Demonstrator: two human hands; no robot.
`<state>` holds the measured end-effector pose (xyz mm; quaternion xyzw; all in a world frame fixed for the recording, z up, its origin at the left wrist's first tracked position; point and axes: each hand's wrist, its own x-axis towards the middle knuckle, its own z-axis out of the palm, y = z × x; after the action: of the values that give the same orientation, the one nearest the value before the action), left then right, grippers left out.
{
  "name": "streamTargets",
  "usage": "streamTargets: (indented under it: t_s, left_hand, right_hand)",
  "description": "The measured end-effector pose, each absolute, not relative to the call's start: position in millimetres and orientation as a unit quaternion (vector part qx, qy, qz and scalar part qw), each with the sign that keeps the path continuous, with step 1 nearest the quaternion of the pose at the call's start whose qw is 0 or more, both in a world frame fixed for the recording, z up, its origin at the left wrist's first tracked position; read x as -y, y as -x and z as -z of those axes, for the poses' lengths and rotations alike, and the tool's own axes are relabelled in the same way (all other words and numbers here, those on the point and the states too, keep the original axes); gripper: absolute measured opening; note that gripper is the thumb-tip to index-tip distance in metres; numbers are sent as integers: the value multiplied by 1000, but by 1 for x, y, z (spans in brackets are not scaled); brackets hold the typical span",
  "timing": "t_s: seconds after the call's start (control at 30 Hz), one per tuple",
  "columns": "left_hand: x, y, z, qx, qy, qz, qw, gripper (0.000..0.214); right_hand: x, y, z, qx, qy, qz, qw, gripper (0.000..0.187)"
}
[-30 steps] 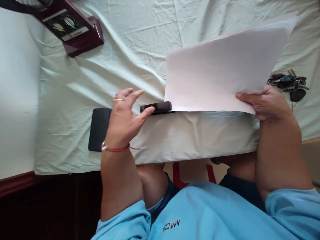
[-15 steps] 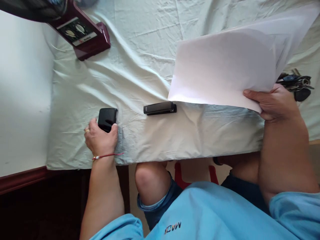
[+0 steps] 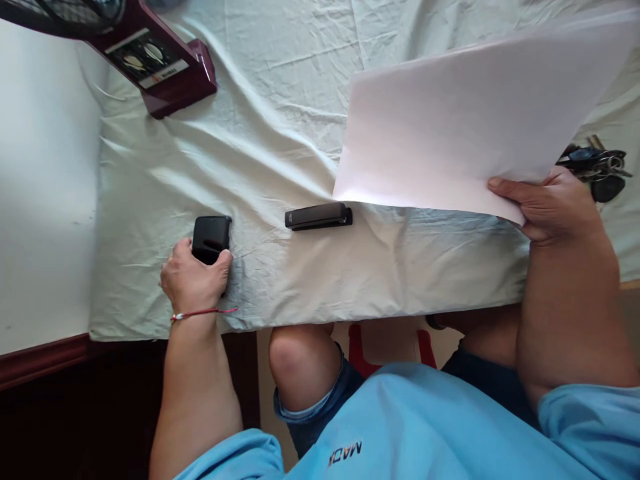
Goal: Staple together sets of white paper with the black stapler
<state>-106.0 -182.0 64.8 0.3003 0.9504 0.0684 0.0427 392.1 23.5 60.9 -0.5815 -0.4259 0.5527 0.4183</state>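
My left hand (image 3: pixel 195 275) is at the near left of the table, its thumb on the right edge of a glossy black phone (image 3: pixel 212 235) and its fingers along the left side. The phone lies on the cloth, its lower end partly covered by the hand. My right hand (image 3: pixel 557 203) pinches the near edge of several white paper sheets (image 3: pixel 450 133), thumb on top and fingers underneath, out of sight. The sheets are raised and slope away over the cloth. Between the hands, a dark stapler (image 3: pixel 319 217) lies by the papers' left corner.
Beyond my right hand lies a bunch of keys (image 3: pixel 600 167). A dark red fan base (image 3: pixel 170 83) stands at the far left, near the white wall (image 3: pixel 45 187). A wrinkled pale tablecloth (image 3: pixel 280 280) hangs over the near edge, above my knees.
The top sheet has flattened out and now hides the printed sheet that showed at the right. My left hand has turned and shifted slightly left at the phone. The right hand stays put.
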Motion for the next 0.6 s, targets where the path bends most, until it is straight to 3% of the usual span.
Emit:
streamTargets:
  t_s: [0.2, 0.27, 0.4, 0.5, 0.6]
  left_hand:
    - [194, 77, -53, -907, -373, -192, -28, 108]
    - [191, 58, -48, -859, -437, -262, -46, 102]
    - [169, 22, -39, -756, -573, -315, 23, 91]
    - [144, 5, -35, -721, -619, -305, 65, 89]
    - [124, -5, -37, -713, -645, -248, 118, 73]
  right_hand:
    - [-25, -393, -60, 424, 573, -557, 425, 35]
    - [-25, -393, -60, 422, 574, -557, 428, 35]
    - [-25, -392, -61, 419, 575, -554, 432, 35]
    - [-23, -392, -63, 417, 577, -555, 430, 34]
    - [-22, -390, -66, 413, 574, -560, 432, 33]
